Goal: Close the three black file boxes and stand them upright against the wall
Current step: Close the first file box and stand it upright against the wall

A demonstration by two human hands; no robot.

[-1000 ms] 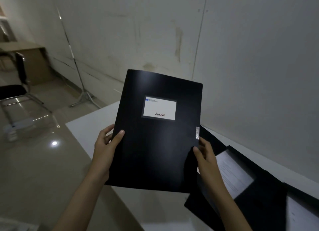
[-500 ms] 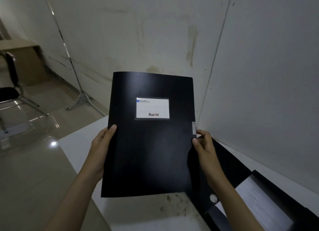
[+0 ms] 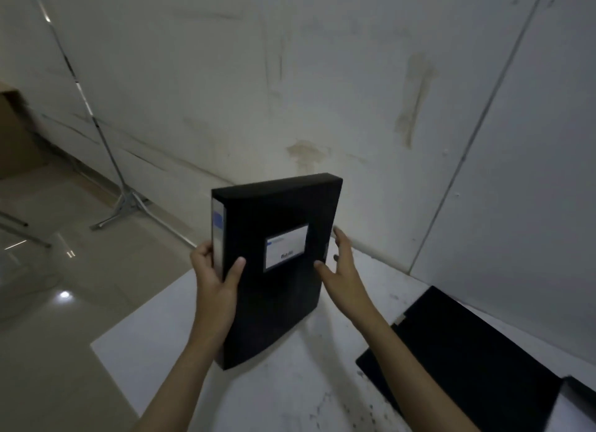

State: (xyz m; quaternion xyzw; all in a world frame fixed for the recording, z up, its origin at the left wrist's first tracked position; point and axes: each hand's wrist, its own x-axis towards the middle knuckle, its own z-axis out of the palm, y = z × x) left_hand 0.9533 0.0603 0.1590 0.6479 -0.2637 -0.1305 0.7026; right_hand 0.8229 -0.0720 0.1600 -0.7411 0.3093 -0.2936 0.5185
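A closed black file box (image 3: 274, 296) with a white label on its front stands upright on the white table (image 3: 290, 396), its bottom edge on the surface, a short way in front of the wall (image 3: 322, 77). My left hand (image 3: 214, 273) grips its labelled spine, thumb on the front. My right hand (image 3: 343, 270) rests against its right edge, fingers spread, thumb touching the front. A second black file box (image 3: 464, 360) lies flat and open at the right. The corner of a third (image 3: 577, 399), with white paper in it, shows at the lower right edge.
The table's left edge drops to a shiny tiled floor (image 3: 48, 335). A metal tripod stand (image 3: 125, 202) stands on the floor by the wall. A brown cabinet (image 3: 16, 135) sits at the far left.
The box was held up in the air facing me; it has been lowered and turned, and stands on the table nearer the wall. My right hand has loosened to spread fingers.
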